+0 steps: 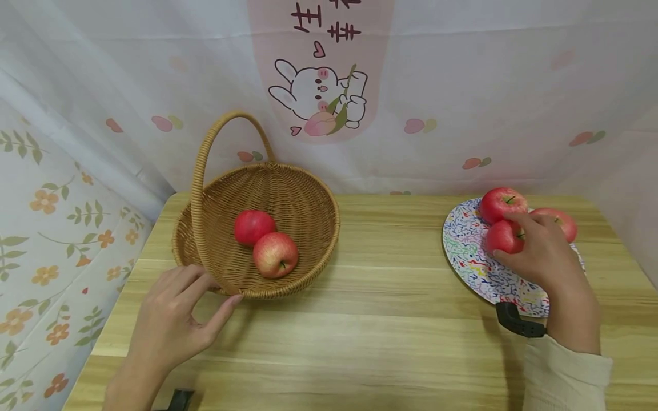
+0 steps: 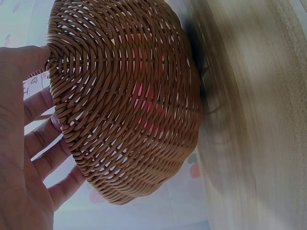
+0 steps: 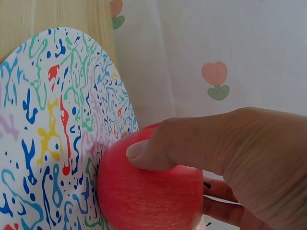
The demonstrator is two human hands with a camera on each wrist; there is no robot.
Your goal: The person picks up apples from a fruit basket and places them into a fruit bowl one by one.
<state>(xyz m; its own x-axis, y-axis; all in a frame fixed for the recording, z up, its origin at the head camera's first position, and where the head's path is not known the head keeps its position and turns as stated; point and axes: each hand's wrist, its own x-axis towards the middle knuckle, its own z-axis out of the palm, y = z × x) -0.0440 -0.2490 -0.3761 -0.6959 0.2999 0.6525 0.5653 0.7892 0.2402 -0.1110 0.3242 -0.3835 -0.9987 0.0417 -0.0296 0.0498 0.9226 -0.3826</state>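
A brown wicker basket (image 1: pixel 319 257) with a tall arched handle stands at the left of the table, two red apples (image 1: pixel 275 255) lying inside it. My left hand (image 1: pixel 172 314) holds its near rim beside the handle's foot, thumb and fingers spread along the edge; in the left wrist view the fingertips go behind the wicker rim (image 2: pixel 72 96). At the right, my right hand (image 1: pixel 547 251) grips a red apple (image 1: pixel 504 237) over a round plate (image 1: pixel 468 251) patterned in colourful squiggles. The thumb lies across the held apple (image 3: pixel 148 196) in the right wrist view, the other fingers mostly behind it.
Two more apples rest on the plate, one (image 1: pixel 501 202) behind the held apple and a paler one (image 1: pixel 562 222) to its right. A wooden table (image 1: pixel 380 319) lies under everything. White printed cloth (image 1: pixel 437 74) hangs close behind the basket and plate, with flowered cloth (image 1: pixel 56 274) at the left.
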